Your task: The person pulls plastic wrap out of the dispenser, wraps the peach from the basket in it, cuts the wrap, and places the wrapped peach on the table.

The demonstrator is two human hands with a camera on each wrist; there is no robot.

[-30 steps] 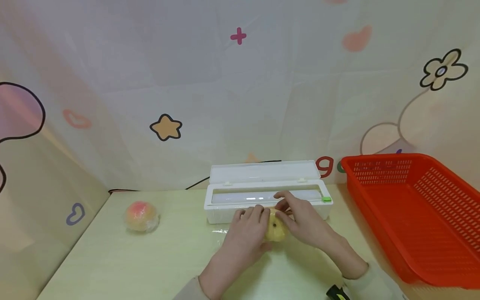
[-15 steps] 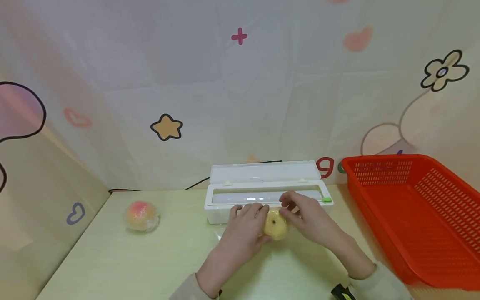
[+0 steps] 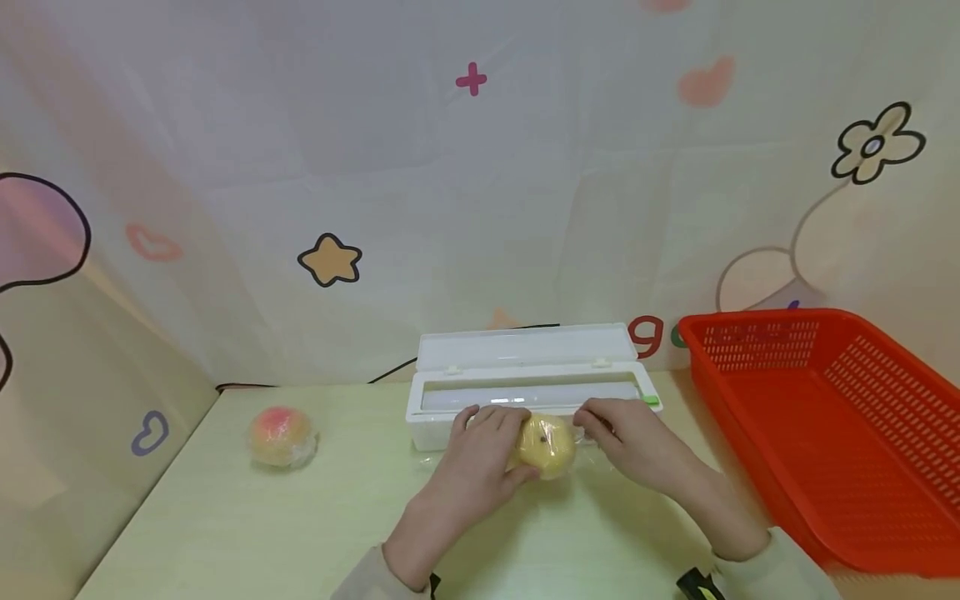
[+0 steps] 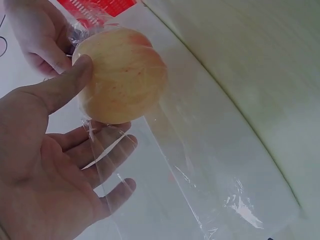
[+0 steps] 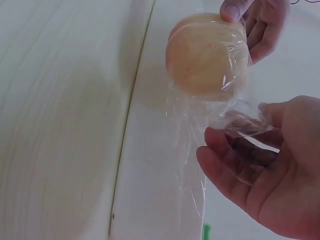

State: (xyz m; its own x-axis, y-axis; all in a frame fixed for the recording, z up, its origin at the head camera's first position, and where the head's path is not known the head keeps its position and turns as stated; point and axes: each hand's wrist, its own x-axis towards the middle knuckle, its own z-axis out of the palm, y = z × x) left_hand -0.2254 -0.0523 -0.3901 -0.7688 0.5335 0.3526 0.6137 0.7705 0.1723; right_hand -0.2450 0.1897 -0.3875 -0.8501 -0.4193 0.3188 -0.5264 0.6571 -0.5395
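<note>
My left hand (image 3: 476, 467) holds a yellow peach (image 3: 551, 450) with a pink blush, thumb on the near side and fingers behind. Its dark stem spot shows in the head view. Clear plastic wrap (image 5: 187, 145) clings round the peach and trails from it in both wrist views. Beside the fruit, my right hand (image 3: 633, 442) pinches gathered wrap between thumb and fingers. Directly behind the hands stands a white plastic wrap dispenser (image 3: 435, 433), its lid (image 3: 525, 346) raised and the roll (image 3: 480, 397) visible inside. More film hangs over the dispenser's front in the left wrist view.
A second peach (image 3: 281, 435), wrapped in film, sits at the left of the pale table (image 3: 225, 533). A large red plastic basket (image 3: 795, 492) stands on the right. Behind the table hangs a patterned cloth (image 3: 487, 208).
The right hand has drawn back to the right, pulling wrap out from the peach's side. The peach has turned slightly and shifted a little left in the left hand.
</note>
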